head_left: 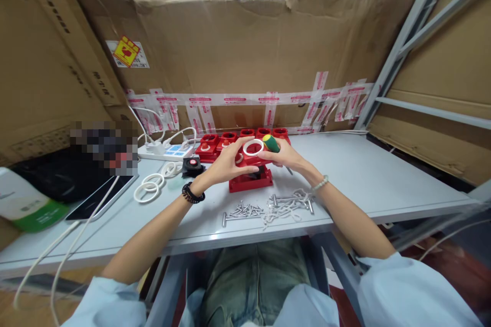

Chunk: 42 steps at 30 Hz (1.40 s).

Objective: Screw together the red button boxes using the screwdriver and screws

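Between both hands is a red plastic cover (250, 161) with a white ring (245, 153) around its opening. My left hand (224, 164) grips its left side, thumb along the front. In my right hand (288, 156) is a screwdriver (271, 143) with a green and yellow handle, while the fingers also touch the cover's right side. Directly below, an open red box base (251, 184) rests on the table with a dark part inside. Loose screws (245, 210) lie in front of it. Beside them are small metal T-bars (282, 198) tangled with whitish cords.
Several red housings (209, 146) stand in rows behind my hands. To the left are a black block with a red button (193, 166), white rings (147, 199), a power strip (169, 152) and a tablet (102, 198). A cardboard wall (245, 46) closes off the back.
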Each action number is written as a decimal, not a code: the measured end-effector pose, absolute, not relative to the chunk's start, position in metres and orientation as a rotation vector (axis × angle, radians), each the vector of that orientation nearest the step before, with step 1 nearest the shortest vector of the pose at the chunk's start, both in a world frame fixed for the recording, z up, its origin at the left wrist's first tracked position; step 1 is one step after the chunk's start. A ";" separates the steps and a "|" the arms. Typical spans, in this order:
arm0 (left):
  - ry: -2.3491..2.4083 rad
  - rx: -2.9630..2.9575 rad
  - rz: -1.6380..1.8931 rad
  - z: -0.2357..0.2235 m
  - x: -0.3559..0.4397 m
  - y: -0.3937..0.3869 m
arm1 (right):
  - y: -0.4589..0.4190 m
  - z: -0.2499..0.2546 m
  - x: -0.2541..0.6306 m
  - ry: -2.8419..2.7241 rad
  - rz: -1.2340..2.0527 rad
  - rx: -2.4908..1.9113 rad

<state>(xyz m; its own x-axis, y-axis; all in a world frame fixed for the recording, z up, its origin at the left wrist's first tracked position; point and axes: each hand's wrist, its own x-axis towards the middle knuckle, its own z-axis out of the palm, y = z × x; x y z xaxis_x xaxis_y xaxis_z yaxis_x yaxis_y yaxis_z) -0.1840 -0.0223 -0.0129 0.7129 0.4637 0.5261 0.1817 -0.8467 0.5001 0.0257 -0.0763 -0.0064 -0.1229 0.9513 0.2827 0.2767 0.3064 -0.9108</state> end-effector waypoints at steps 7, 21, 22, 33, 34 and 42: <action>0.760 2.457 1.351 -0.020 -0.190 -0.026 | -0.079 0.007 0.035 -1.182 0.697 -1.076; 0.664 2.348 0.834 -0.022 -0.217 -0.019 | -0.079 0.012 0.044 -0.954 0.707 -0.993; 0.681 2.334 0.854 -0.017 -0.225 -0.019 | -0.079 0.011 0.044 -0.945 0.707 -0.989; 1.405 2.409 0.761 -0.050 -0.366 0.009 | -0.077 0.007 0.042 -0.982 0.705 -1.015; 1.452 2.426 0.753 -0.056 -0.370 0.011 | -0.077 0.007 0.041 -0.984 0.706 -1.015; 1.046 2.696 1.063 -0.046 -0.290 -0.014 | -0.083 0.009 0.033 -0.996 0.707 -1.036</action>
<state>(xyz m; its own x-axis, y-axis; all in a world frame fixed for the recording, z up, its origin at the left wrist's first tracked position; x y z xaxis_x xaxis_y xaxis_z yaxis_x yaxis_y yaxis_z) -0.2904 -0.0142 -0.0462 0.5317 0.6144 0.5829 0.5725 -0.7679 0.2872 0.0330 -0.0833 0.0093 0.4003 0.8559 0.3274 -0.0268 0.3680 -0.9294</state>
